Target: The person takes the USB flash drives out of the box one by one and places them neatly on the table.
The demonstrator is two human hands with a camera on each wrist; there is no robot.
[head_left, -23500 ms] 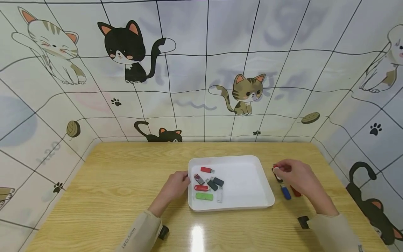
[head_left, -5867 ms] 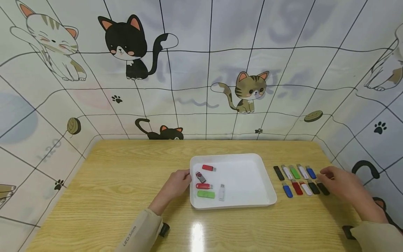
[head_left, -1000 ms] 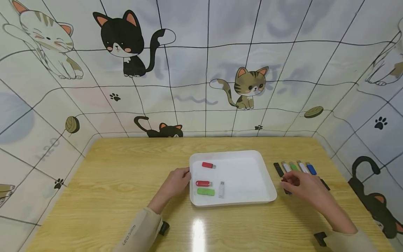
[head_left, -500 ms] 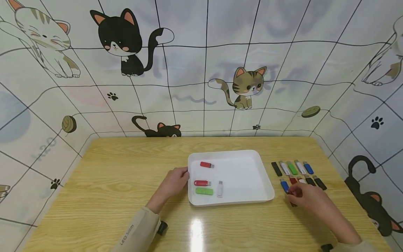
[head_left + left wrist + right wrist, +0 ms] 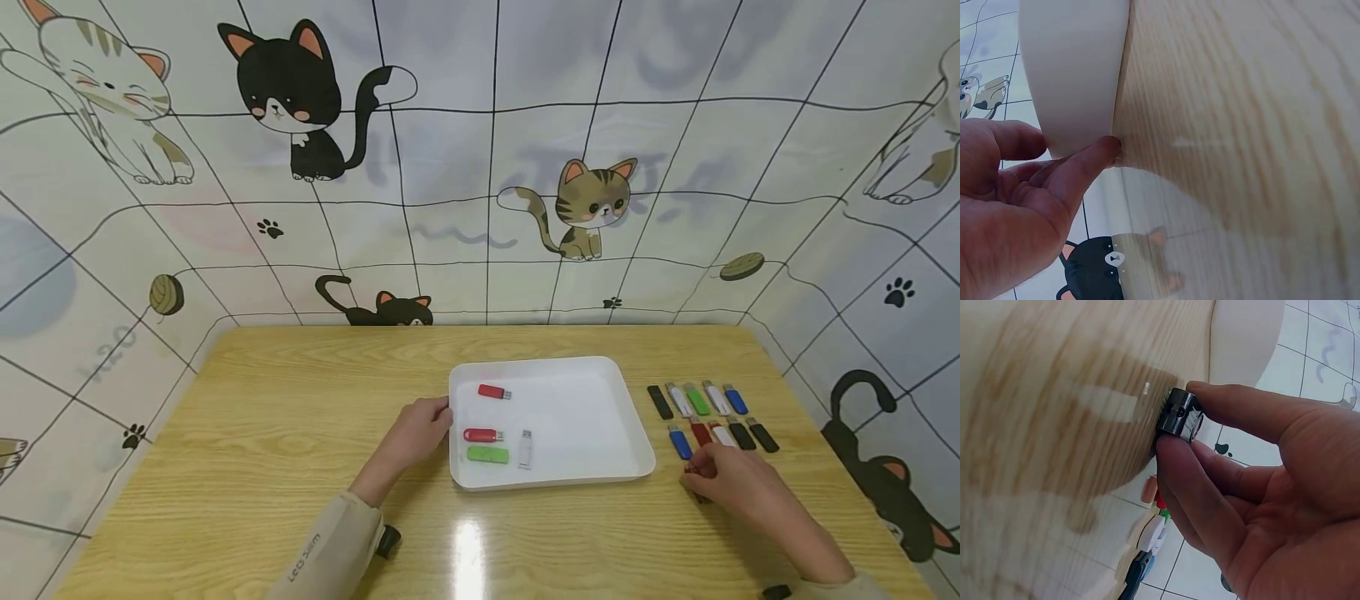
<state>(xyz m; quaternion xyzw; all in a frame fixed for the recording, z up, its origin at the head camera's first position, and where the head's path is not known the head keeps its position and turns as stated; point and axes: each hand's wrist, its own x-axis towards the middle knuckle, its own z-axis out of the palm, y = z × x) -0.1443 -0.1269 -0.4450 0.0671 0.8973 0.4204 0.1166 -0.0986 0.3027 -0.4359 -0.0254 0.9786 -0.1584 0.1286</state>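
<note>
My left hand (image 5: 416,429) grips the left edge of the white tray (image 5: 585,421); in the left wrist view its thumb and fingers close on the tray wall (image 5: 1075,69). Inside the tray lie a plain red USB flash drive (image 5: 491,391), a red one with a looped end (image 5: 480,435), a green one (image 5: 487,455) and a clear whitish one (image 5: 526,450). Right of the tray, my right hand (image 5: 738,479) pinches a metal-cased swivel USB flash drive (image 5: 1179,415) between thumb and fingers, low over the table. That drive is mostly hidden by the fingers in the head view.
Two rows of flash drives lie right of the tray. The far row runs from a black drive (image 5: 659,402) to a blue drive (image 5: 735,400); the near row starts with another blue drive (image 5: 680,443). The wooden table (image 5: 300,400) meets a cat-patterned backdrop (image 5: 450,167).
Since the oldest frame, several drives have left the tray and two rows have formed at right. Within the last second, my right hand has moved slightly nearer, below the near row. My left hand stays put.
</note>
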